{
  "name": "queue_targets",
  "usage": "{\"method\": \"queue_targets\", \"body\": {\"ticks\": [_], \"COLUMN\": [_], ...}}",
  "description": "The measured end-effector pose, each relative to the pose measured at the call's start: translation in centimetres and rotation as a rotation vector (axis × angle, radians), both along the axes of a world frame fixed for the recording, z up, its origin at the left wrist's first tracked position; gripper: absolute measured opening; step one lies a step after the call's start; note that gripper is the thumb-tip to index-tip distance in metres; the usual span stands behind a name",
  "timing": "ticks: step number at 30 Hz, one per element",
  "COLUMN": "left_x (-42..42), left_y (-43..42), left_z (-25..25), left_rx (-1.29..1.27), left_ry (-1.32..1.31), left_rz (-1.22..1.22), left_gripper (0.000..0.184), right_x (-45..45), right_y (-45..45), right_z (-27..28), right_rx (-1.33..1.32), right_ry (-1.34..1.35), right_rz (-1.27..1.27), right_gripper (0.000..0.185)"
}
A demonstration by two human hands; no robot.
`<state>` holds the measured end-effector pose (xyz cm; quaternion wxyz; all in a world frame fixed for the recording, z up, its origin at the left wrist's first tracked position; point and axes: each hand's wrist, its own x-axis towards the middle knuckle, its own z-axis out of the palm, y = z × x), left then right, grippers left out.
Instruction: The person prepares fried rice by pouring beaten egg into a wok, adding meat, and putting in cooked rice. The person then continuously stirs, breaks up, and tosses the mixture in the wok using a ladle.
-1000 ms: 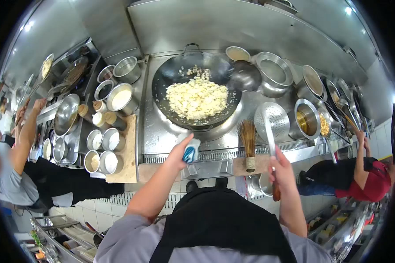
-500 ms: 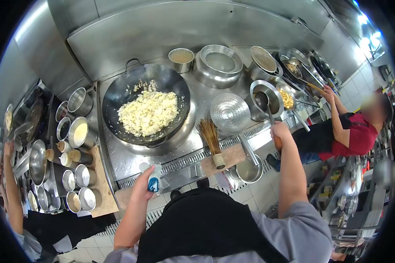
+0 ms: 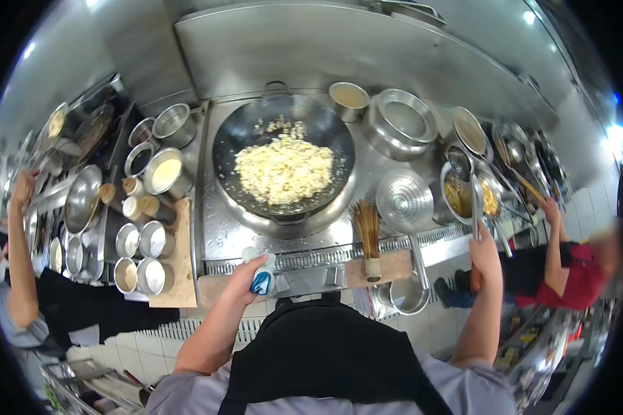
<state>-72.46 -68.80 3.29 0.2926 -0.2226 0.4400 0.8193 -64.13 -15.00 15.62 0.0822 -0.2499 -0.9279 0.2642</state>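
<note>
My right hand (image 3: 485, 247) is wrapped round the handle of a metal ladle (image 3: 459, 161). The ladle's bowl is at the far edge of a steel basin (image 3: 447, 196) with yellowish liquid; whether they touch I cannot tell. In my left hand (image 3: 245, 282) is a bunched white and blue cloth or wrapper (image 3: 262, 279), held at the counter's front edge. Ahead of that hand stands a black wok (image 3: 239, 200) with pale yellow chopped food (image 3: 284, 169) spread in it. A perforated skimmer (image 3: 404, 200) and a bamboo brush (image 3: 365, 232) lie between the wok and my right hand.
Steel pots with sauces, several squeeze bottles (image 3: 132, 207) and seasoning tins (image 3: 155, 239) stand at left. A covered-looking steel pot (image 3: 399, 124) and a small pot of liquid (image 3: 348, 99) are behind. Other people work on both sides, one in a red shirt (image 3: 571, 280) at right.
My view has shifted, so the counter sits further right and lower. The ladle's bowl has lifted out of the basin to its far edge. My left hand still grips the cloth or wrapper.
</note>
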Motion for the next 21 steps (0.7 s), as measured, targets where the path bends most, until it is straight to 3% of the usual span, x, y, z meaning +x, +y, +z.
{"method": "queue_targets", "body": {"ticks": [1, 3, 7, 8, 9, 10, 11, 13, 14, 16, 18, 20, 21], "left_x": [-0.2, -1.0, -3.1, -3.9, -4.5, -5.0, -5.5, -6.4, -6.9, -7.3, -9.2, -12.1, -12.2], "left_y": [-0.1, 0.0, 1.9, 2.3, 2.5, 3.0, 3.6, 4.5, 4.6, 5.1, 5.9, 7.1, 7.9], "left_z": [-0.3, -1.4, 0.1, 0.0, -0.2, 0.4, 1.0, 1.7, 1.1, 0.7, -0.5, -5.1, -4.4], "left_rx": [0.001, 0.042, 0.101, 0.129, 0.156, 0.071, -0.018, -0.058, -0.05, -0.023, -0.016, 0.12, 0.099], "left_ry": [0.002, -0.031, 0.007, 0.015, 0.024, 0.033, 0.041, 0.015, 0.002, -0.008, -0.021, -0.008, -0.085], "left_rz": [0.029, 0.074, 0.08, 0.028, -0.02, -0.06, -0.104, -0.146, -0.184, -0.145, -0.106, -0.039, 0.042], "left_gripper": [0.023, 0.023, 0.039, 0.044, 0.049, 0.053, 0.057, 0.061, 0.063, 0.052, 0.045, 0.029, 0.022], "right_x": [0.5, 1.0, -5.4, -7.6, -9.1, -10.6, -10.4, -8.8, -7.9, -5.9, -3.8, -2.9, -2.6], "right_y": [-5.4, -8.8, -14.7, -16.9, -19.8, -20.9, -23.2, -23.5, -23.3, -22.8, -23.2, -23.1, -22.9], "right_z": [4.5, 5.7, 3.2, 1.3, 0.0, -3.3, -2.3, 0.4, 1.3, 2.5, 3.0, 2.3, 0.9], "right_rx": [-0.224, -0.465, -1.152, -1.216, -1.019, -0.586, -0.512, -0.87, -0.867, -0.674, -0.659, -0.648, -0.559], "right_ry": [-0.091, -0.041, 0.074, 0.092, 0.028, 0.02, 0.014, -0.003, -0.008, -0.059, -0.009, 0.027, 0.068], "right_rz": [-0.069, -0.006, 0.036, 0.015, 0.078, 0.243, 0.264, 0.282, 0.292, 0.402, 0.431, 0.44, 0.469], "right_gripper": [0.066, 0.066, 0.063, 0.061, 0.062, 0.063, 0.063, 0.063, 0.063, 0.062, 0.064, 0.066, 0.064]}}
